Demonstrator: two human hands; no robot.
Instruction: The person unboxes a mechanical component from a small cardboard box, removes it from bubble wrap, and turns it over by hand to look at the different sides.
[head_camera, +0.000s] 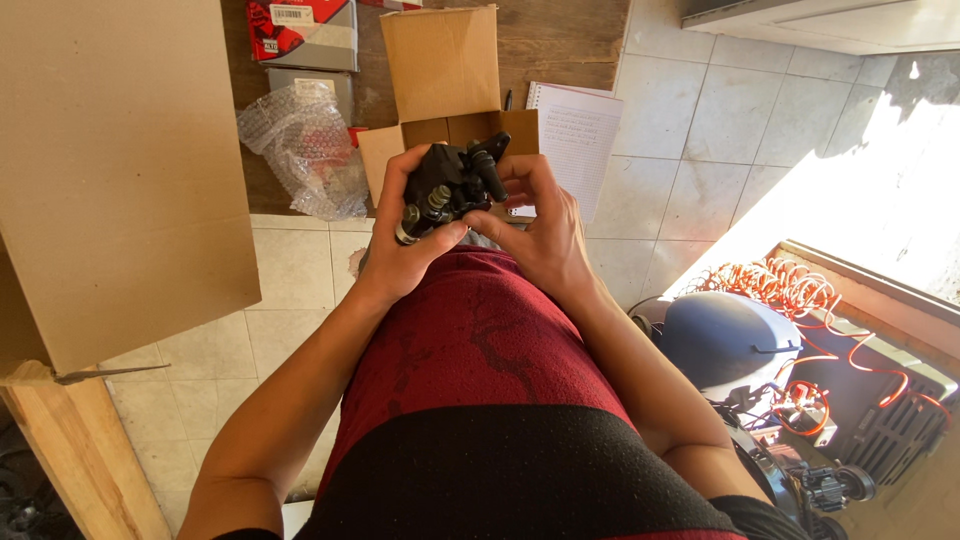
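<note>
Black cast metal fills my view at centre: a lumpy mechanical part (455, 185) with a small coil spring and a round silvery fitting at its lower left end, held up above my lap in front of the table (560, 40). My left hand (400, 245) cups it from below and the side, thumb pressed across the front, a close grip on the part. My right hand (540, 225) wraps the other side, fingertips (510, 172) curled onto a dark knobby lever on top, also closed on the part. Just behind it an open brown cardboard box (445, 70) stands with its flap raised on the worn wooden table. Crinkled clear bubble wrap (305, 150) lies beside it to the left, a lined spiral notebook (575, 145) to the right. Pale floor tiles (700, 130) spread beyond, and a coiled orange hose (780, 285) sits far right.
</note>
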